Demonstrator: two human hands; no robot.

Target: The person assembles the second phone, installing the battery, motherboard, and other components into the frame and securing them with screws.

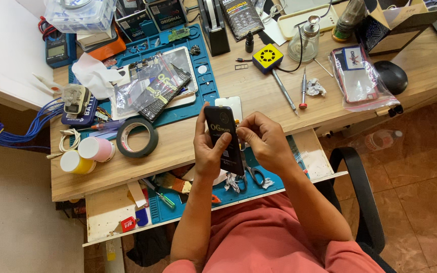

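My left hand (pixel 207 151) grips a slim black packet (pixel 224 137) with printed lettering, held upright over the desk's front edge. My right hand (pixel 265 141) pinches the packet's upper right edge with thumb and fingertips. Just behind the packet, a pale phone-shaped piece (pixel 230 102) lies flat on the wooden desk (pixel 188 144). Scissors (pixel 253 174) rest on the blue mat of the pull-out shelf (pixel 264 188) beneath my hands.
A roll of black tape (pixel 137 137) and two small tubs (pixel 86 155) sit at left. A blue work mat (pixel 206 88) holds bagged parts. A yellow box (pixel 267 56), glass bottle (pixel 303 41), screwdrivers (pixel 303 90), bagged phone case (pixel 359 76) and black mouse (pixel 391 77) lie right. A chair armrest (pixel 360 192) is at right.
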